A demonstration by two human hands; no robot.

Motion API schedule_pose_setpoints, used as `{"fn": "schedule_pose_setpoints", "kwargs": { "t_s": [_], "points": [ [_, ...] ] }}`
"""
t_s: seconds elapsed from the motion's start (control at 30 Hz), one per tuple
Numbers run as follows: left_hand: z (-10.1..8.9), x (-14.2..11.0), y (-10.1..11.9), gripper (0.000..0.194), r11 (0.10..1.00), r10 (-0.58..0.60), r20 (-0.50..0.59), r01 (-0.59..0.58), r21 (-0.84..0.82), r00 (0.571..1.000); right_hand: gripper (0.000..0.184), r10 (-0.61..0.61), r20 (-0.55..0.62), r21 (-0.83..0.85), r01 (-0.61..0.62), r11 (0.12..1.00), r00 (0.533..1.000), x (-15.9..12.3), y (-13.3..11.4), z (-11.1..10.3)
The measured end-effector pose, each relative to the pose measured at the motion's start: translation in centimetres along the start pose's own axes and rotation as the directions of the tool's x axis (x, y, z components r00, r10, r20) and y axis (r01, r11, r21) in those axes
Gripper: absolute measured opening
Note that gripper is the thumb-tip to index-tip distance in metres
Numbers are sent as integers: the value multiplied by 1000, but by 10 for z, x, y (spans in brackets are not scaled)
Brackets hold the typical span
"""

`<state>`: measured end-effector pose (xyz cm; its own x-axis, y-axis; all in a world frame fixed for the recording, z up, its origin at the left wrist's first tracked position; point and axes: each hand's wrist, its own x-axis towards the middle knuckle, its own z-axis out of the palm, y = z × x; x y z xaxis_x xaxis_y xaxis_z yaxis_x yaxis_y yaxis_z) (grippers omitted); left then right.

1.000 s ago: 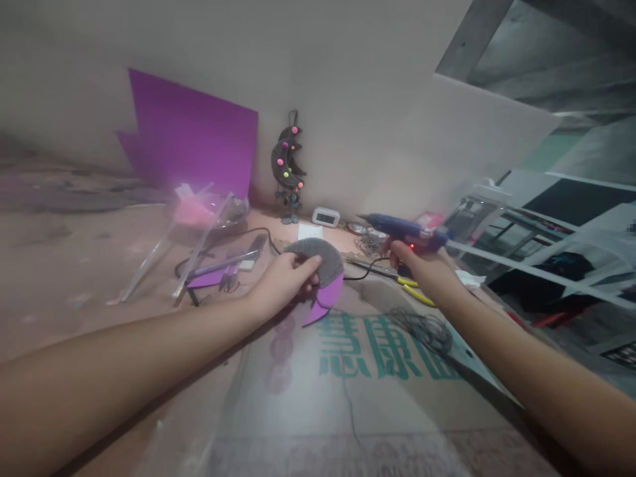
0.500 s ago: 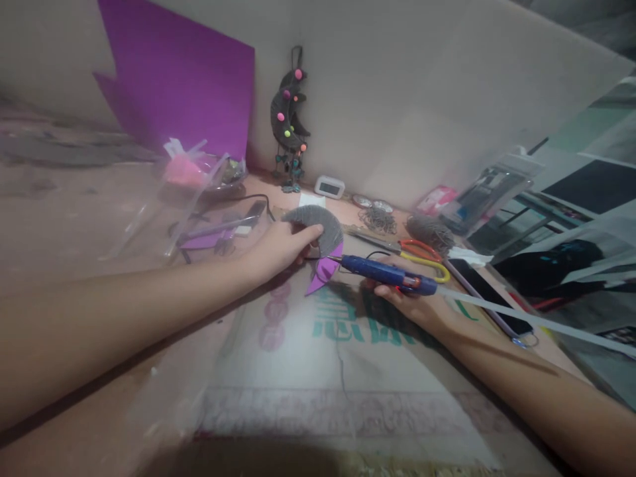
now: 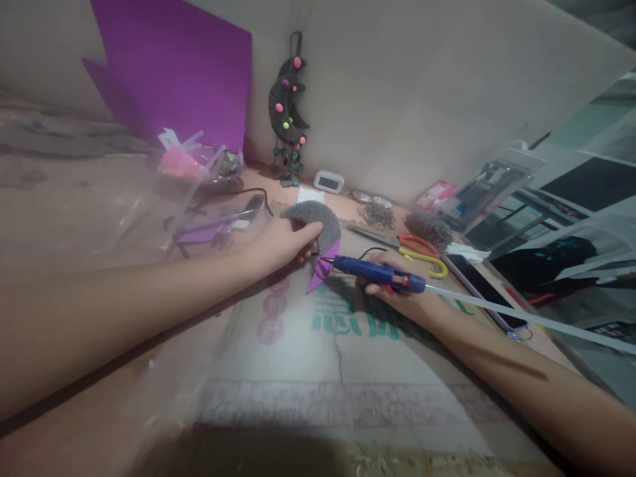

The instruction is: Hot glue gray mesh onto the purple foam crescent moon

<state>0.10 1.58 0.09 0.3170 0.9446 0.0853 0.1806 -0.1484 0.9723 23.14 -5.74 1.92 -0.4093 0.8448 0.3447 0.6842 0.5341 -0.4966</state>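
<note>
The left hand (image 3: 294,241) has its grip closed in a pinch on the crescent-shaped piece wound with grey yarn (image 3: 328,226), thumb on top, at the middle of the pale printed cardboard sheet's (image 3: 283,397) far end. The crescent's lower end is bare purple and tapers to a point towards the person, with a strand of dark yarn near it. The right hand (image 3: 412,299) has its grip wrapped around a dark blue glue gun (image 3: 370,268), whose nozzle points left at that purple end; whether it touches the surface cannot be told. A long, whitish glue stick (image 3: 501,309) juts from the gun's rear, over the right forearm. Just beyond the gun lie scissors with orange and yellow handles (image 3: 390,241), near a fuzzy grey ball of yarn (image 3: 430,228). Farther back on the pinkish bench (image 3: 154,324) stands a small white digital clock (image 3: 328,181), near a dark crescent ornament dotted with coloured balls (image 3: 279,122), upright against the wall.
</note>
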Motion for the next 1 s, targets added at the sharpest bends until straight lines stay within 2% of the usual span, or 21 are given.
{"fn": "schedule_pose_setpoints", "kwargs": {
  "t_s": [0.13, 0.33, 0.73, 1.0],
  "points": [
    [0, 0, 0, 32, 1000, 4, 11, -4, -16, 1000, 26, 57, -47, -110, -62, 992, 997, -1, -2, 0],
    [0, 0, -1, 34, 1000, -10, 17, 11, -12, 1000, 29, -11, -41, -226, 2, 974, 999, 0, -6, -2],
    [1, -2, 4, 31, 999, -40, 22, 40, -23, 999, 26, -22, -26, -249, 15, 968, 999, 2, -8, -2],
    [0, -3, 6, 30, 1000, -8, 37, 8, 16, 999, 28, 4, -37, -251, -13, 968, 999, 1, -11, -2]
  ]
}}
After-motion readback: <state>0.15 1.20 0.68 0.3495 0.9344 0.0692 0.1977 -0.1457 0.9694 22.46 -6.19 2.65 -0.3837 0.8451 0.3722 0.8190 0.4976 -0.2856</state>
